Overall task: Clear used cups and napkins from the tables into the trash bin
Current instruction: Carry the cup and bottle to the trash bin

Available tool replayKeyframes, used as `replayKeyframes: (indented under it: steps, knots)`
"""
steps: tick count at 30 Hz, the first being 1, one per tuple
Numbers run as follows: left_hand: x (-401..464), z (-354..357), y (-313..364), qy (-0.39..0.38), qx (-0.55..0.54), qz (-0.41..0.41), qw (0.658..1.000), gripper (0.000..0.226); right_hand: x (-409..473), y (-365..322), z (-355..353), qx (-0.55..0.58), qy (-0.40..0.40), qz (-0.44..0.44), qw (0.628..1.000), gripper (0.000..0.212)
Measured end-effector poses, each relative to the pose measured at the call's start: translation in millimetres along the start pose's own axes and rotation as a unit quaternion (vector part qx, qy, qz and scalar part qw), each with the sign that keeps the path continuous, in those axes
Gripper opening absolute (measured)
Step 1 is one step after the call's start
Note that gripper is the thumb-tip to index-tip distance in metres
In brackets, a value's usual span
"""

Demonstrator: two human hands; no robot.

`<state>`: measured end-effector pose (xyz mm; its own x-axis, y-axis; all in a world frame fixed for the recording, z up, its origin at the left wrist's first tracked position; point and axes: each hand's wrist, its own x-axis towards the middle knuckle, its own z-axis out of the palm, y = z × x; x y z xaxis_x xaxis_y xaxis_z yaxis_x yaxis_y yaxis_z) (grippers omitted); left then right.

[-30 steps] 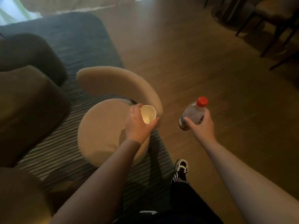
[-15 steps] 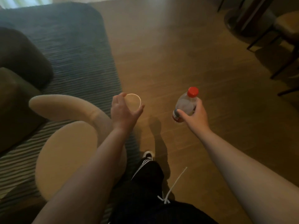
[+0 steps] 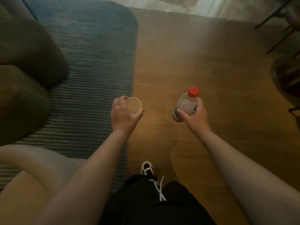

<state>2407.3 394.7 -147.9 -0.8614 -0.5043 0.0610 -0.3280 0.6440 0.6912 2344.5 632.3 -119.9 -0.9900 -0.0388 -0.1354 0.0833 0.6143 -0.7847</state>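
View from the head camera, looking down over both forearms. A cup (image 3: 135, 106) with a thin white rim is held upright in the left hand (image 3: 124, 115); the fingers are curled round its far side and the thumb is pressed against its near side, so that the open mouth is seen from above. The cup is carried in the air over the border between a dark striped rug (image 3: 90, 75) and the wooden floor (image 3: 203, 65). Whether anything lies inside the cup cannot be told.

A clear plastic bottle (image 3: 186, 103) with a red cap is gripped in the right hand (image 3: 196, 115), the thumb laid across the near side of its body and the fingers wrapped round the far side. The bottle is tilted, its cap pointing away from the person. It is held over the bare floor, well apart from the cup.

At the left edge a dark upholstered seat (image 3: 27, 65) is shown resting on the rug. A pale rounded chair (image 3: 27, 179) is seen at lower left, partly hidden by the left forearm. One black-and-white shoe (image 3: 146, 168) is placed on the floor between the arms, above dark trousers with a white drawstring. Thin dark furniture legs (image 3: 279, 30) are visible at upper right.
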Motion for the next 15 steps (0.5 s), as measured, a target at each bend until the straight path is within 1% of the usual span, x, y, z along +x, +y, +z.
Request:
replayKeyframes:
  steps: [4, 8, 12, 15]
  knots:
    - [89.0, 11.0, 15.4, 0.025, 0.012, -0.032, 0.999, 0.078, 104.1, -31.3, 6.8, 0.006, -0.031, -0.013, 0.999, 0.07]
    - [193.8, 33.6, 18.1, 0.059, 0.024, -0.05, 0.997, 0.077, 226.9, -57.6, 30.3, 0.005, -0.055, -0.034, 0.998, 0.07]
    - [324.9, 63.5, 20.4, 0.08, 0.041, -0.063, 0.994, 0.078, 377.1, -88.6, 64.5, 0.01, -0.067, -0.075, 0.995, 0.071]
    - [436.0, 77.2, 30.4, 0.097, 0.054, -0.083, 0.99, 0.077, 501.6, -130.3, 92.8, 0.028, -0.104, -0.099, 0.989, 0.068]
